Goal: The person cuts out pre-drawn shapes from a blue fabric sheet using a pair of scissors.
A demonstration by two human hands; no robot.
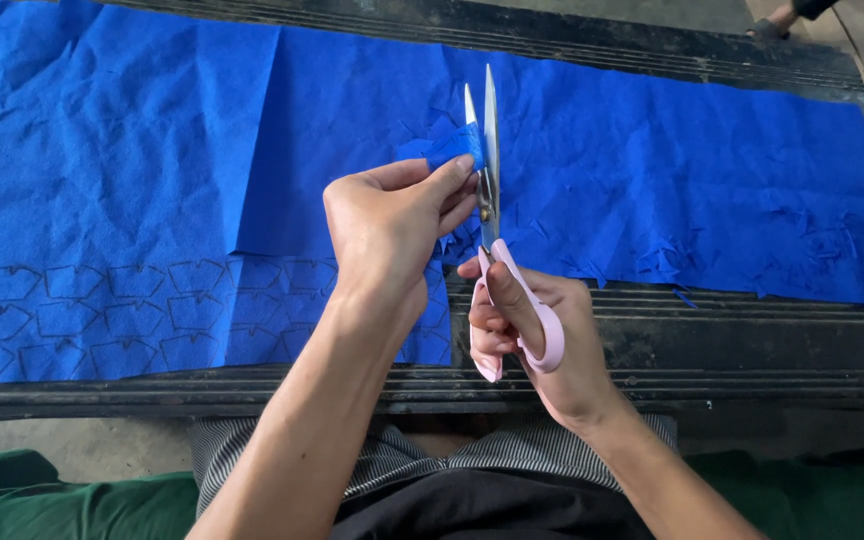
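- Blue cloth point(652, 170) lay spread over the dark table point(732, 350), outlines drawn at its left.
- My left hand point(387, 225) pinched a small blue scrap point(449, 148) beside the blades.
- My right hand point(537, 335) gripped pink scissors point(497, 240), blades slightly parted, pointing away.

Both bare forearms reach forward from the lower edge. The left hand point(387, 225) is raised, thumb and forefinger pinched together, knuckles toward the camera. The right hand point(542, 335) sits lower, fingers curled closed, thumb extended up, wrist bent inward.
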